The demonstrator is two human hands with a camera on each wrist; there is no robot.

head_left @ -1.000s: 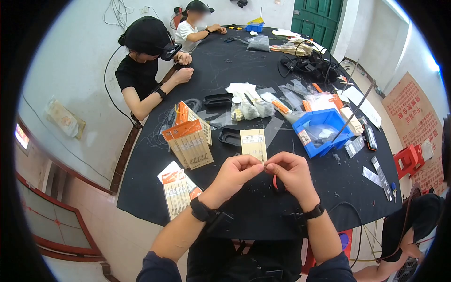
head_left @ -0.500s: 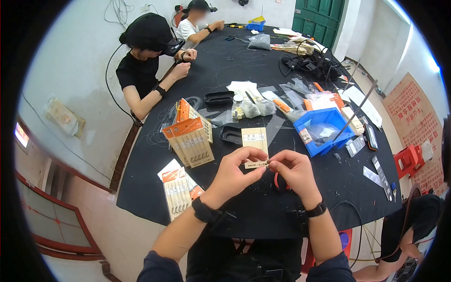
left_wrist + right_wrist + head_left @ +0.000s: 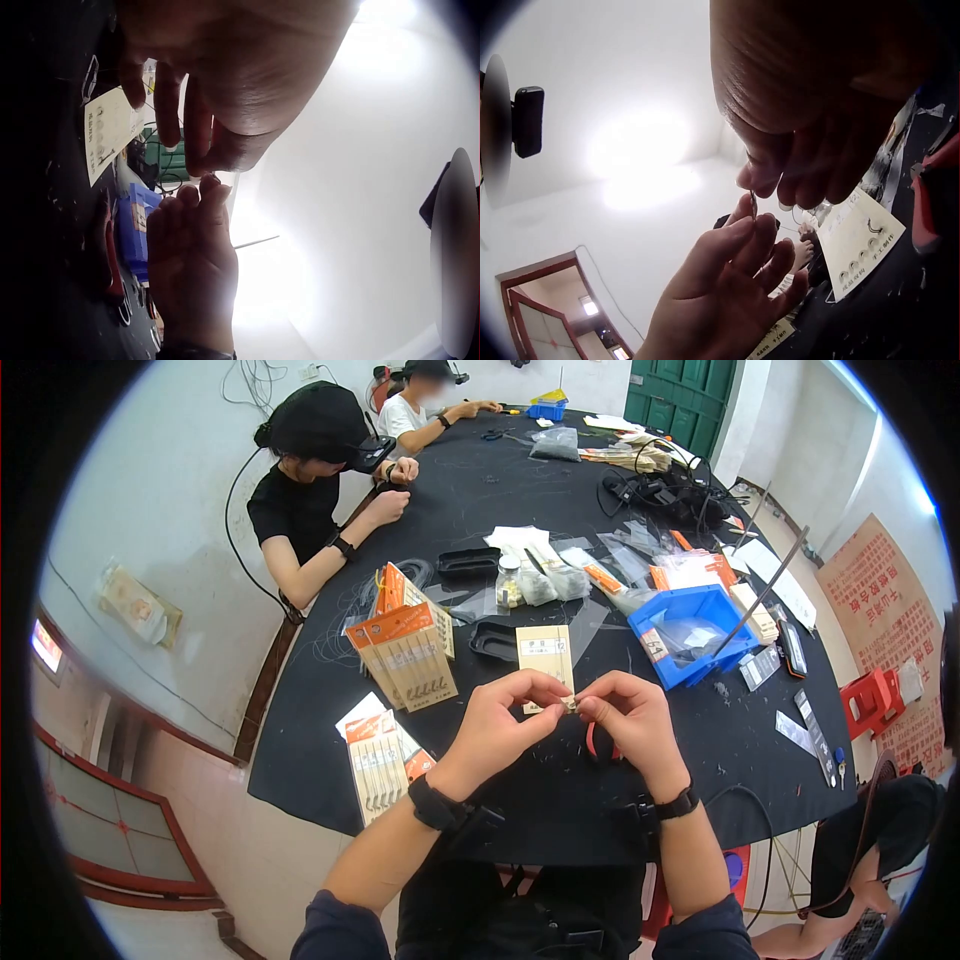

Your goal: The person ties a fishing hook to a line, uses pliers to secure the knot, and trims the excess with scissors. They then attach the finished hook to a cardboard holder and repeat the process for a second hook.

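Observation:
Fingertips of my left hand [image 3: 498, 728] and right hand [image 3: 640, 728] nearly meet in front of me. Between them is a small thin dark piece [image 3: 754, 204], pinched by thumb and forefinger from both sides; its exact kind cannot be told. Just beyond the fingers lies a cream card [image 3: 543, 650] with printed lettering, its lower end partly covered by the left fingers. In the right wrist view, a small dark fish hook [image 3: 874, 228] shows near that card's row of holes. Red-handled pliers [image 3: 591, 740] lie on the black cloth beneath the right hand.
Orange-topped cards of fish hooks [image 3: 408, 660] stand to the left, with more hook cards [image 3: 376, 765] lying nearer. A blue bin [image 3: 660, 672] with a rod leaning from it stands right. Black trays [image 3: 492, 644] and a jar [image 3: 509, 585] sit behind. Two people work across the table.
Half a second ago the left thumb and forefinger spread apart; now they have closed in on the small piece again. Both hands have moved slightly right.

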